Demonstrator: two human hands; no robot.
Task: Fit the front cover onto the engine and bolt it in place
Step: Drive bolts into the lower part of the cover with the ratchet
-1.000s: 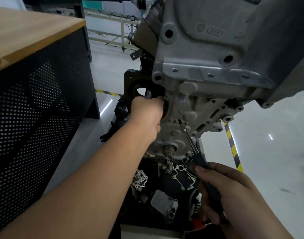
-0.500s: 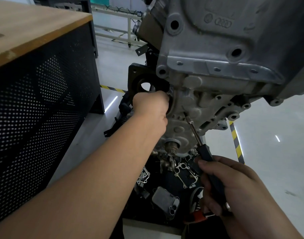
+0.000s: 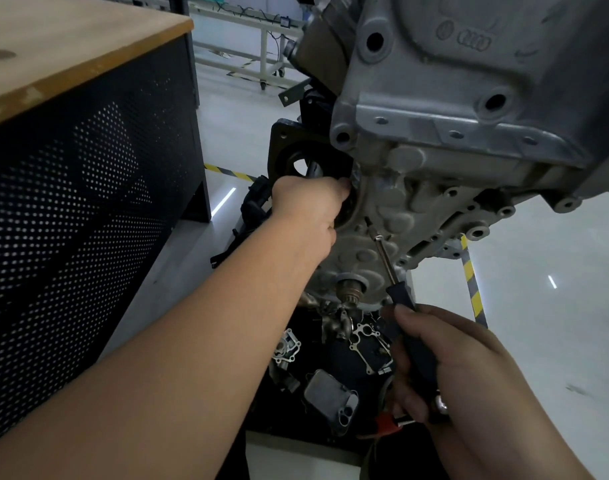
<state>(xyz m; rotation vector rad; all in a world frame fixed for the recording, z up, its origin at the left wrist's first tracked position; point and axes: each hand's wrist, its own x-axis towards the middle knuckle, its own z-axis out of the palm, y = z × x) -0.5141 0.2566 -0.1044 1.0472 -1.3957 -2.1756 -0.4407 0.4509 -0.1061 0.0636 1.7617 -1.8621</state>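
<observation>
Head view, one entry. Cast grey aluminium front cover (image 3: 372, 237): seated against the grey engine block (image 3: 469, 98), low on its end face. Left hand (image 3: 306, 209): fingers curled against the cover's upper left edge, steadying it; whether it pinches a bolt cannot be told. Right hand (image 3: 445, 368): wrapped round the black-handled driver with steel shank (image 3: 393, 271), tip set at a cover bolt. Progress, judged: cover fitted; bolting under way, remaining bolts uncounted. Loose metal parts on dark tray (image 3: 330, 393) below.

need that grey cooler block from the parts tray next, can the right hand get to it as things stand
Probably not at once: the right hand grips the screwdriver, whose tip is at the front cover. The way down to the cooler block looks free once freed.
</observation>
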